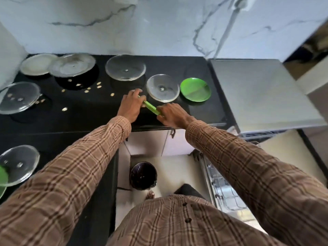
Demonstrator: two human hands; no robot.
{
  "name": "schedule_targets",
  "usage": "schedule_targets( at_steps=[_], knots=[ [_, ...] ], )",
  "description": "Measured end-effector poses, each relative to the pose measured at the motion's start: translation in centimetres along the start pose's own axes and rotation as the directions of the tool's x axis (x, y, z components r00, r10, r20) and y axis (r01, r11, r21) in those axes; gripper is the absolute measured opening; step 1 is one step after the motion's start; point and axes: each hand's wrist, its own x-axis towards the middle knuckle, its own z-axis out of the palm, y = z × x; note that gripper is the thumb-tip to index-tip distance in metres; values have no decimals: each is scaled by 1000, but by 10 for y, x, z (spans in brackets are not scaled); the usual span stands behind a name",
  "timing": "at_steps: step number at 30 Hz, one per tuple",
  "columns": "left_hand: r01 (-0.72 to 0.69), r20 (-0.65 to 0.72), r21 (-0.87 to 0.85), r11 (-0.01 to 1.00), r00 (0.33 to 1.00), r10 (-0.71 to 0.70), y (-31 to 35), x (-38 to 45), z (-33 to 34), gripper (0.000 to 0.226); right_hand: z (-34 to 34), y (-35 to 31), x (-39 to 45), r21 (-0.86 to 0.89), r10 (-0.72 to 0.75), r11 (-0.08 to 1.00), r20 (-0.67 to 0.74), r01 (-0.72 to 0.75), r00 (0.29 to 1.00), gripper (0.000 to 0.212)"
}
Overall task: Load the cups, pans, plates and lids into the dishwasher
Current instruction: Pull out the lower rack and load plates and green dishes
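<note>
At the far left of the black countertop point(85, 110) a glass lid point(18, 97) lies near the wall, and nearer the front edge another glass lid point(19, 165) rests partly on something green point(3, 176) cut off by the frame. Toward the back stand two steel plates: a smaller one point(36, 64) with a larger one point(71, 65) overlapping its right rim. Small pale scraps point(87, 88) are scattered over the counter between these and the hands. A large glass lid point(125, 67) lies further right at the back, well apart from the plates.

In the middle, the left hand point(131, 105) and the right hand point(173, 114) both grip a green plate point(150, 106), seen edge-on and tilted just above the counter; the left fingers close over its far end, the right over its near end. Directly behind the hands lies a smaller glass lid point(163, 88), and just beside it, right rim nearly touching, a flat green plate point(195, 89).

Right of the counter is the grey top of the dishwasher point(262, 93). Below it the wire rack point(225, 185) shows, largely hidden by the right plaid sleeve point(248, 167). On the floor under the counter edge stands a dark bin point(143, 175), between the two arms.
</note>
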Motion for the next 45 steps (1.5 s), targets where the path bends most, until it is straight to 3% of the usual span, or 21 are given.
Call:
schedule_targets(
  at_steps=[3, 6, 11, 17, 21, 24, 28, 32, 35, 37, 45],
  knots=[
    [-191, 28, 4, 982, 981, 190, 59, 25, -6, 16, -18, 48, -49, 37, 101, 994, -74, -98, 992, 8],
    [-317, 35, -59, 947, 947, 319, 133, 43, 0, 15, -29, 96, -104, 62, 255, 966, -118, -249, 960, 23],
    [-481, 55, -132, 867, 870, 491, 273, 58, 12, 13, -24, 161, -208, 81, 475, 880, -133, -468, 870, 23],
    [-595, 143, -161, 788, 776, 615, 421, 54, 45, 28, 3, 225, -349, 162, 668, 744, -151, -648, 729, 37],
    [-657, 186, -156, 738, 714, 675, 497, 47, 72, 29, 21, 252, -427, 255, 740, 667, -117, -700, 663, 30],
    [-684, 193, -144, 715, 690, 698, 536, 43, 95, 31, 44, 270, -466, 312, 789, 593, -42, -743, 612, 23],
    [-708, 186, -179, 683, 657, 730, 580, 46, 119, 17, 72, 289, -497, 368, 847, 485, 28, -793, 531, 21],
    [-720, 265, -206, 662, 610, 747, 618, 66, 149, 16, 105, 320, -509, 410, 902, 362, 75, -837, 426, 16],
    [-723, 316, -243, 646, 571, 758, 643, 86, 179, 19, 118, 340, -511, 455, 915, 303, 105, -837, 388, 17],
    [-734, 344, -262, 627, 536, 771, 662, 104, 210, 20, 134, 358, -512, 485, 938, 218, 134, -847, 319, 20],
    [-699, 454, -278, 658, 508, 732, 706, 152, 373, 41, 255, 437, -490, 551, 944, -102, 316, -828, 94, 27]
  ],
)
